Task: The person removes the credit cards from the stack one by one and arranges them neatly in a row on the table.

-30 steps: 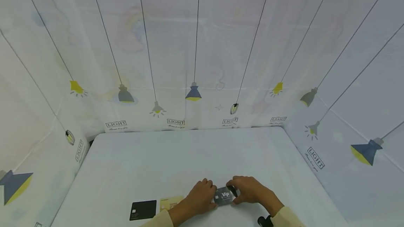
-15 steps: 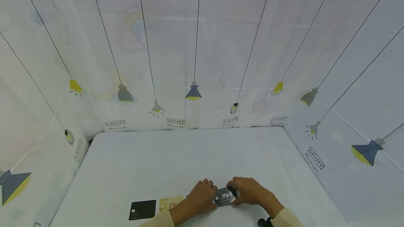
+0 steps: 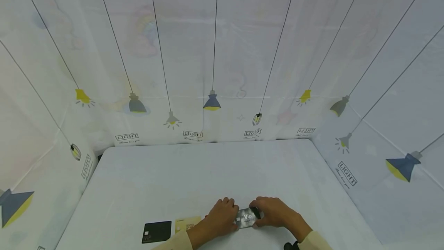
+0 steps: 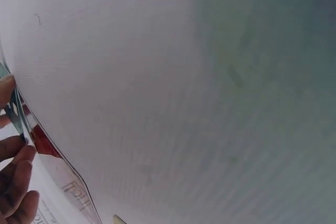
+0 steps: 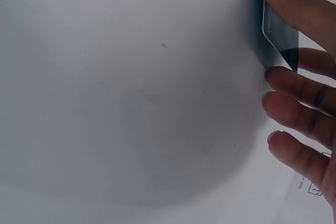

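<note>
A silver-grey card marked "Vip" (image 3: 245,218) is held between the two hands near the front of the table in the head view. My left hand (image 3: 221,214) pinches its left end, the thumb towards me. At the other end, my right hand (image 3: 275,211) grips the card by thumb and forefinger; the right wrist view shows the card (image 5: 281,32) between them, with the remaining fingers (image 5: 299,103) spread loosely below. Beneath the left hand lies a card with a red patch (image 4: 46,142), mostly hidden by that hand in the head view.
A black VIP card (image 3: 157,232) and a gold card (image 3: 187,223) lie in a row left of the hands, the gold one partly covered by the left forearm. The white table (image 3: 208,173) is enclosed by cloth walls (image 3: 229,61) printed with lamps.
Both hands stay almost in place. The Vip card's face has tilted slightly and now shows a brighter glare, with the right hand a touch lower in the head view.
</note>
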The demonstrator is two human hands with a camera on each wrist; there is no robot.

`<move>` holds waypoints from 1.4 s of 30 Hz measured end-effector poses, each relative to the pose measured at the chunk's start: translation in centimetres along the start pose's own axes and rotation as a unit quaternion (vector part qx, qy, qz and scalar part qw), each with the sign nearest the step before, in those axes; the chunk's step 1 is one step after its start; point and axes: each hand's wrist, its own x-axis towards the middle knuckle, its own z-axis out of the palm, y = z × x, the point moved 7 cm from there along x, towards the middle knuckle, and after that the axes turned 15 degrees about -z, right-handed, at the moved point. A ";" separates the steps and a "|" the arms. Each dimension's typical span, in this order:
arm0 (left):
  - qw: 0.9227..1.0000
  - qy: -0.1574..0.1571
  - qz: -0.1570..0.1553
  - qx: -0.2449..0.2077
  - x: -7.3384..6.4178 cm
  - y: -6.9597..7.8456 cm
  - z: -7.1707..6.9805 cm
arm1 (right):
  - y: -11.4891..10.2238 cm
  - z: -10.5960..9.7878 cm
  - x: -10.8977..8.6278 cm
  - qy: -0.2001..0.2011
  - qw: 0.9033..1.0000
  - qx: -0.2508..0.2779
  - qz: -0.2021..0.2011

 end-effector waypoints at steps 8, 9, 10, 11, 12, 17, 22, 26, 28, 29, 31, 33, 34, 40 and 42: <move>1.000 -0.010 -0.003 -0.011 0.1 0.0 0.0 | -0.2 0.1 0.0 0.002 1.000 -0.017 0.011; 1.000 -0.011 -0.001 -0.014 0.1 0.0 0.0 | -0.3 0.2 0.0 0.003 1.000 -0.019 0.012; 1.000 -0.013 0.000 -0.017 0.1 0.0 0.0 | -0.3 0.2 0.0 0.004 1.000 -0.020 0.013; 1.000 -0.017 0.001 -0.019 0.1 -0.1 0.1 | -0.3 0.2 0.0 0.006 1.000 -0.019 0.015; 1.000 -0.018 0.002 -0.022 0.1 -0.1 0.1 | -0.3 0.2 0.0 0.008 1.000 -0.018 0.016; 0.999 -0.018 0.003 -0.026 0.0 -0.1 0.0 | -0.3 0.5 0.0 0.010 1.000 -0.012 0.020; 0.999 -0.020 -0.001 -0.030 -0.1 -0.1 -0.3 | -0.4 0.4 0.0 0.010 1.000 -0.017 0.023; 0.999 -0.030 -0.008 -0.035 -0.1 -0.2 -0.4 | -0.5 0.2 0.0 0.010 0.999 -0.016 0.027; 0.999 -0.031 -0.011 -0.034 -0.1 -0.2 -0.4 | -0.5 0.2 0.1 0.010 0.999 -0.015 0.026; 0.999 -0.032 -0.012 -0.032 -0.1 -0.2 -0.4 | -0.6 0.1 0.1 0.010 1.000 -0.015 0.025; 0.999 -0.032 -0.013 -0.030 -0.2 -0.2 -0.4 | -0.5 0.1 0.1 0.010 1.000 -0.017 0.023; 0.999 -0.030 -0.011 -0.029 -0.2 -0.2 -0.4 | -0.5 0.2 0.1 0.012 1.000 -0.020 0.019; 0.999 -0.030 -0.009 -0.029 -0.2 -0.3 -0.4 | -0.5 0.2 0.1 0.013 1.000 -0.022 0.018; 0.999 -0.023 -0.005 -0.035 -0.3 -1.2 -0.4 | -0.4 0.0 -0.2 0.023 0.999 -0.035 0.027; 0.999 -0.022 -0.008 -0.045 -0.4 -1.8 -0.7 | -0.3 -0.1 -0.3 0.025 0.999 -0.033 0.035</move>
